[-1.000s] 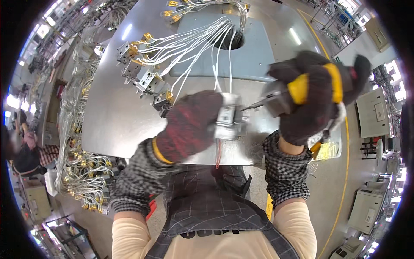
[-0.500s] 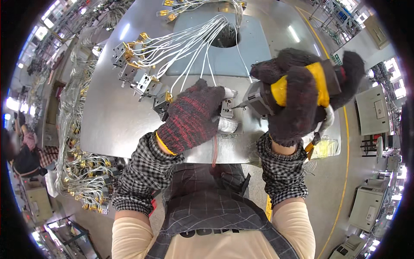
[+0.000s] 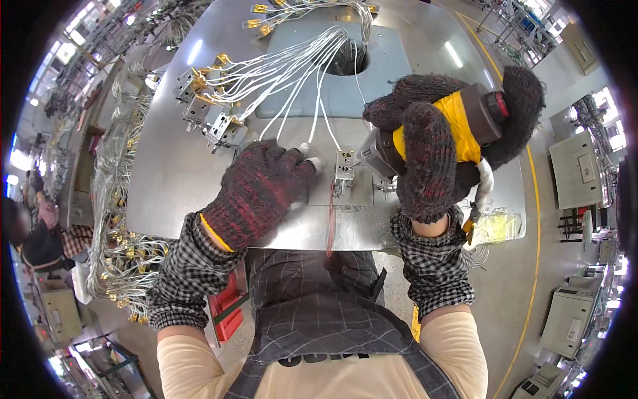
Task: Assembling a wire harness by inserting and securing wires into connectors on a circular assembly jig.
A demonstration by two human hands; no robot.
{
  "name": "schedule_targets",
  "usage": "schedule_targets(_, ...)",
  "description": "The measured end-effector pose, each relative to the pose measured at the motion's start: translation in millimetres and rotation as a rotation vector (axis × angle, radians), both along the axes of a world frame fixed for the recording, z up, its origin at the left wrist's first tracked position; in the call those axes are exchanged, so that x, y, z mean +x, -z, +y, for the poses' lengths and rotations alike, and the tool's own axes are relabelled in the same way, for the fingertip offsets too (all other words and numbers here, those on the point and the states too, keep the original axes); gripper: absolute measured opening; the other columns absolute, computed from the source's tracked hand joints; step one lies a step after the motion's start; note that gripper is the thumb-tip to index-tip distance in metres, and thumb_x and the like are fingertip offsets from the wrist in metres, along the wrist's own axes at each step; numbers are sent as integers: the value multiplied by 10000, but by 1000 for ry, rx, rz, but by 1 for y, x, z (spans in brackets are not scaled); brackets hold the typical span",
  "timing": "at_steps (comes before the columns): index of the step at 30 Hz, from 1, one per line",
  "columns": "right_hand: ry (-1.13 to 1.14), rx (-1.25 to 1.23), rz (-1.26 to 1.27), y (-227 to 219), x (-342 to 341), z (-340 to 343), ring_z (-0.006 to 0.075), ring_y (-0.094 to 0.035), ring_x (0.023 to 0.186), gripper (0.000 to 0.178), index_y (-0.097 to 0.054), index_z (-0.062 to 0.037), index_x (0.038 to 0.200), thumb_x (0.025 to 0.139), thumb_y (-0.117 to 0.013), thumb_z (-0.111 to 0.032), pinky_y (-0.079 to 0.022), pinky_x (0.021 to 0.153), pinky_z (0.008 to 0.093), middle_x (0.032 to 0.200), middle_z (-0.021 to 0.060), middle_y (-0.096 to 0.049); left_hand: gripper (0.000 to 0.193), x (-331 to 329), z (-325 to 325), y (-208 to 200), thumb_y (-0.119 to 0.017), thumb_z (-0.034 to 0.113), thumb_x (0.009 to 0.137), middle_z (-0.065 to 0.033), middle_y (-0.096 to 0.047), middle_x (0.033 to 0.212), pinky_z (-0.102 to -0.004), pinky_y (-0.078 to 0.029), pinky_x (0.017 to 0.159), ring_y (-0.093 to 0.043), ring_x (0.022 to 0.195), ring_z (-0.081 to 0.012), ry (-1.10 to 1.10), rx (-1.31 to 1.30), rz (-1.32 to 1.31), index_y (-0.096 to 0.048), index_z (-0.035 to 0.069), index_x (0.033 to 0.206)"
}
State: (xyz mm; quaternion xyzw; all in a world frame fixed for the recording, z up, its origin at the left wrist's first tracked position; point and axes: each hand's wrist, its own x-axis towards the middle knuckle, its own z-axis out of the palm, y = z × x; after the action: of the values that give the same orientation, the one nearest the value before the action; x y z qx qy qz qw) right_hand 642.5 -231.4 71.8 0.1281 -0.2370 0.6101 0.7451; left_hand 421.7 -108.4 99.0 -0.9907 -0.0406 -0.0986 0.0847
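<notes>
My right hand [image 3: 432, 153], in a dark knitted glove, grips a dark power screwdriver [image 3: 458, 123] wrapped in yellow tape. The tool's front end points left, beside a small metal connector box [image 3: 344, 166] that stands on a plate at the table's front. A white wire runs to that box, and red wires hang below it. My left hand [image 3: 262, 189], in a dark red and black glove with white-wrapped fingertips, is to the left of the box and apart from it. Its palm faces down, so anything beneath the fingers is hidden. Beyond it lies another silver metal box [image 3: 226, 130].
White wires [image 3: 286, 70] fan out from a round hole [image 3: 347, 58] in a grey panel to several metal boxes at the left. A clear yellowish container [image 3: 498, 228] sits at the table's right edge. Wire bundles [image 3: 123, 166] hang left of the table. A red bin [image 3: 227, 309] stands below.
My left hand has come off the small metal box and moved left, uncovering it. My right hand and the power screwdriver have shifted slightly left.
</notes>
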Motion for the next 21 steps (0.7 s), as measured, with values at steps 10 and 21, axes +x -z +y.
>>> schedule_targets(10,1942,-8,-1458,-50,9,-2,343,-645,911,437,-371,-38,1392,1015,-408,-256,-532,861,468,1193,257,-563,673,34,-30,-3,-816,153,704,-108,-650,980,-360,-540,733,-664,853,-261,-42,-520,-331,-555,102,1322)
schedule_targets(21,1531,-35,-696,-61,-24,11,289,-675,695,730,-216,-147,1458,880,-659,-99,-600,584,441,936,232,-647,580,43,-23,1,-770,351,762,-154,-653,1106,-409,-536,766,-671,903,-319,-259,-713,-67,-575,76,1234)
